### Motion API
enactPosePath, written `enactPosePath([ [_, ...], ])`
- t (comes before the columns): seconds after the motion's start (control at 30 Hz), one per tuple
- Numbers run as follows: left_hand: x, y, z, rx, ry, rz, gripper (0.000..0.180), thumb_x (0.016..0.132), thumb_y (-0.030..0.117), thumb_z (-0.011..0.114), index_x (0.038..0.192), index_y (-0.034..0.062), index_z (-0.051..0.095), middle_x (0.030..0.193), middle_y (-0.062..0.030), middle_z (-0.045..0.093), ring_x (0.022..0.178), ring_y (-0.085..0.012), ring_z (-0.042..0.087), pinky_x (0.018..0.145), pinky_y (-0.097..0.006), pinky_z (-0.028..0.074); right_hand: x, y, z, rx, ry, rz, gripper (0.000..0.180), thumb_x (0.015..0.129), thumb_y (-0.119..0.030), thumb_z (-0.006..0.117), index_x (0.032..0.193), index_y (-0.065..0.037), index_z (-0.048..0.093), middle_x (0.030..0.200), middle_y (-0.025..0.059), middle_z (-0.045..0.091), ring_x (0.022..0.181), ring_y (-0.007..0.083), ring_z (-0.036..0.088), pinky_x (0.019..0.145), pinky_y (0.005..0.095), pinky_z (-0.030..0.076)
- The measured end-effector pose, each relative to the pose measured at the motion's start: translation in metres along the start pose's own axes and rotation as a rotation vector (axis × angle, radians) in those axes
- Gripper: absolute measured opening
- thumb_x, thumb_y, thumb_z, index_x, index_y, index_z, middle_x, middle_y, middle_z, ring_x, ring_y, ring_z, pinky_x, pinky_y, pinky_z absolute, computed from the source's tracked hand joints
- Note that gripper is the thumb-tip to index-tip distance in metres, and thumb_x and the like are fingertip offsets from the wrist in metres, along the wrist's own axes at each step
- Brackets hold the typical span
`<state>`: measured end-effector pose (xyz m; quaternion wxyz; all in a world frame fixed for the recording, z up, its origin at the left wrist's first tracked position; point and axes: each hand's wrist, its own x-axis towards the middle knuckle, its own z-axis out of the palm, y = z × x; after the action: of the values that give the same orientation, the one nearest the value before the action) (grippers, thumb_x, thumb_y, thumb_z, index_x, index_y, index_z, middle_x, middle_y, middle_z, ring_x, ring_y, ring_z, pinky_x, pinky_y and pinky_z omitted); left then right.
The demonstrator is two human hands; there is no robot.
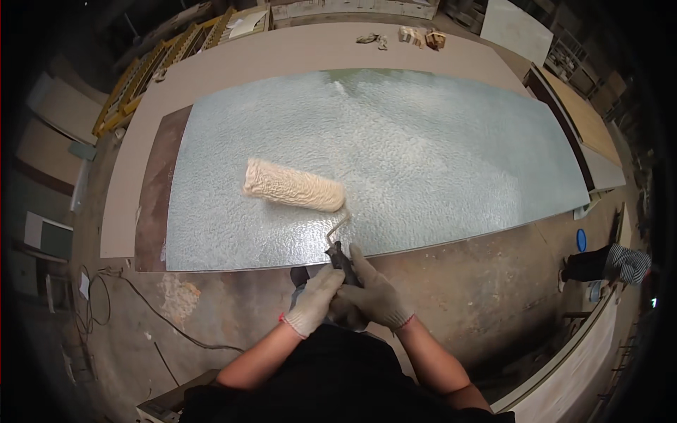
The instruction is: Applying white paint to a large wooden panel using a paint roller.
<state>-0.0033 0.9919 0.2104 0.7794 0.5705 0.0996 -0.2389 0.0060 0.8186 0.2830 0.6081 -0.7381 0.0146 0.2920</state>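
Both my gloved hands grip the dark handle (341, 255) of a paint roller. My left hand (314, 299) wraps the lower end of the handle, and my right hand (374, 289) closes over it from the right. The roller's cream fuzzy sleeve (294, 185) lies on a large shiny wet sheet (437, 155), near its front left part. A bent metal rod (338, 227) joins the sleeve to the handle. The sheet rests on a long beige board (282, 56).
A brown panel edge (151, 211) shows left of the sheet. Gloves and small items (405, 37) lie at the board's far end. A cable (162, 317) runs over the floor at left. Another person (610, 262) crouches at right. Stacked boards (585, 120) stand at right.
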Motion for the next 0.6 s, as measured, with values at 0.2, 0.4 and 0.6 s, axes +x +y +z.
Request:
enactPosePath([
  [0.2, -0.003, 0.054, 0.056, -0.007, 0.217, -0.029, 0.029, 0.093, 0.017, 0.072, 0.113, -0.0004, 0.060, 0.095, -0.0090, 0.068, 0.085, -0.0130, 0.065, 0.073, -0.027, 0.053, -0.017, 0.033, -0.014, -0.134, 0.159, -0.472, 0.059, 0.100, -0.021, 0.062, 0.151, 0.000, 0.042, 0.096, 0.0195, 0.071, 0.077, 0.0269, 0.073, 0.069, 0.0360, 0.056],
  [0.4, 0.035, 0.089, 0.024, 1.001, 0.267, -0.206, 0.048, 0.095, 0.028, 0.068, 0.127, -0.0042, 0.054, 0.086, -0.0107, 0.065, 0.060, -0.0158, 0.061, 0.055, -0.034, 0.052, -0.042, 0.058, -0.101, -0.215, 0.323, -0.432, 0.058, 0.095, -0.008, 0.062, 0.149, 0.001, 0.046, 0.081, 0.0119, 0.069, 0.064, 0.0178, 0.066, 0.063, 0.0321, 0.055],
  [0.6, 0.162, 0.158, 0.037, 1.254, 0.185, -0.244, 0.048, 0.101, 0.039, 0.055, 0.124, -0.0026, 0.057, 0.084, -0.0150, 0.068, 0.064, -0.0204, 0.068, 0.057, -0.038, 0.054, -0.021, 0.092, -0.167, 0.198, 0.529, -0.352, 0.056, 0.096, 0.003, 0.052, 0.151, 0.005, 0.043, 0.074, 0.0106, 0.067, 0.060, 0.0147, 0.064, 0.059, 0.0297, 0.056],
])
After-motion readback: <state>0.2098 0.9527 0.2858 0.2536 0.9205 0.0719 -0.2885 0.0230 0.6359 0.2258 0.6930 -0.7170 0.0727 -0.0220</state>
